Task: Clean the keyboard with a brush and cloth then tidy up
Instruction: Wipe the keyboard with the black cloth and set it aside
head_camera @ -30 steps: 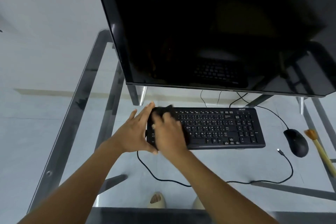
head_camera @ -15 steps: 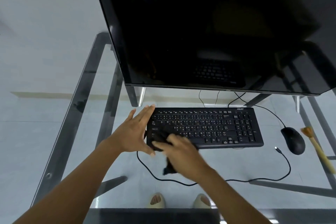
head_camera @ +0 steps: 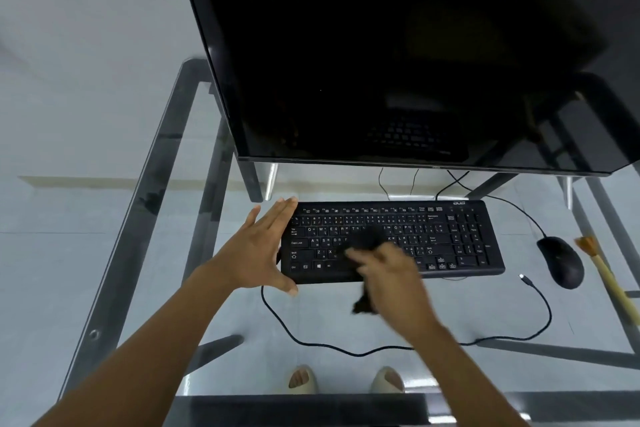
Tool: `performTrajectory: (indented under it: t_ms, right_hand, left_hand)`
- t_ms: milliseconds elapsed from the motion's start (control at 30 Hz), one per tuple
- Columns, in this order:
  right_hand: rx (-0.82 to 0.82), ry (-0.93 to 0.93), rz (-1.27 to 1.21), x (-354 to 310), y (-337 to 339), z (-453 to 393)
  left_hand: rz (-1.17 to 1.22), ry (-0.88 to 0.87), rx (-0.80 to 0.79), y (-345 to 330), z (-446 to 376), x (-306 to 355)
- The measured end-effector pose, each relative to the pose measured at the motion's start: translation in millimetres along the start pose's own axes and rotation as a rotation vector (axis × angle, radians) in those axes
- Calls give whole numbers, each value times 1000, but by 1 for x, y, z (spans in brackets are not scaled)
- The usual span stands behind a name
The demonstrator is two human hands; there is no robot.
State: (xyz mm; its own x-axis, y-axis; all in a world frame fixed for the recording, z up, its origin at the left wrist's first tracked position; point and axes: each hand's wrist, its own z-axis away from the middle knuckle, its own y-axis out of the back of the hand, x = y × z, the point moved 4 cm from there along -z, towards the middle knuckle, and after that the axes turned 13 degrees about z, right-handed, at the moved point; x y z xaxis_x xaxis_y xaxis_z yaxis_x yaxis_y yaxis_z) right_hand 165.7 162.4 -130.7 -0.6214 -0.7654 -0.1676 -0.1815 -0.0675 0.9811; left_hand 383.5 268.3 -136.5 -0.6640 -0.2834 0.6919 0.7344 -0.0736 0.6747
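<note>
Glass surface [head_camera: 346, 315] carries a dark monitor [head_camera: 398, 55], then the black keyboard [head_camera: 450, 236] below it. Left hand [head_camera: 258, 253], fingers spread, braces the keyboard's left end; right hand [head_camera: 388, 274] is clamped on a dark cloth [head_camera: 367, 241], rubbing mid-keys. Brush [head_camera: 606, 274] lies right of the mouse [head_camera: 561, 265], so brushing looks done; wiping and tidying remain.

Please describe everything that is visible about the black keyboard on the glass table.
The keyboard is black, full-size with a number pad, apparently plastic, with pale key legends. It lies flat on the glass table below the dark monitor. The left hand steadies its left edge; the right hand presses a dark cloth onto its middle keys.
</note>
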Motion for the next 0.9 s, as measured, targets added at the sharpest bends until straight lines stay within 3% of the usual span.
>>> performTrajectory:
  t_ms: [100, 167, 200, 267, 333, 367, 500, 533, 600, 667, 733, 800, 900]
  right_hand:
    - [126, -376, 27, 43, 7, -3]
    - [97, -396, 59, 14, -1, -9]
    - [64, -316, 59, -13, -6, -13]
    - [-33, 18, 43, -73, -13, -15]
    - [-85, 277, 55, -91, -15, -26]
    - [-96, 252, 41, -80, -13, -39]
    - [61, -302, 10, -24, -4, -71]
    - [59, -314, 15, -34, -6, -71]
    - [-11, -153, 19, -75, -12, -65]
    - [-107, 191, 24, -109, -18, -47]
    - [-144, 311, 24, -93, -12, -49]
    - [-114, 80, 18, -44, -7, -62]
    - [58, -296, 63, 14, 2, -61]
  left_hand:
    - [-1, -1, 7, -2, 1, -2]
    - [6, -1, 12, -4, 1, -3]
    - [10, -3, 16, -4, 1, -3]
    - [11, -8, 25, -4, 1, -2]
    - [17, -3, 26, -2, 0, -2]
    - [33, 4, 23, -1, -1, -1]
    - [68, 3, 47, -1, 2, 0]
    - [71, 5, 54, -1, 3, 0]
    - [68, -3, 63, -2, 3, -1]
    - [47, -24, 65, -1, 3, -1]
    - [25, -29, 51, 0, 1, -1]
    - [2, -21, 35, 0, 0, -1]
    - [-35, -20, 39, 0, 1, -2]
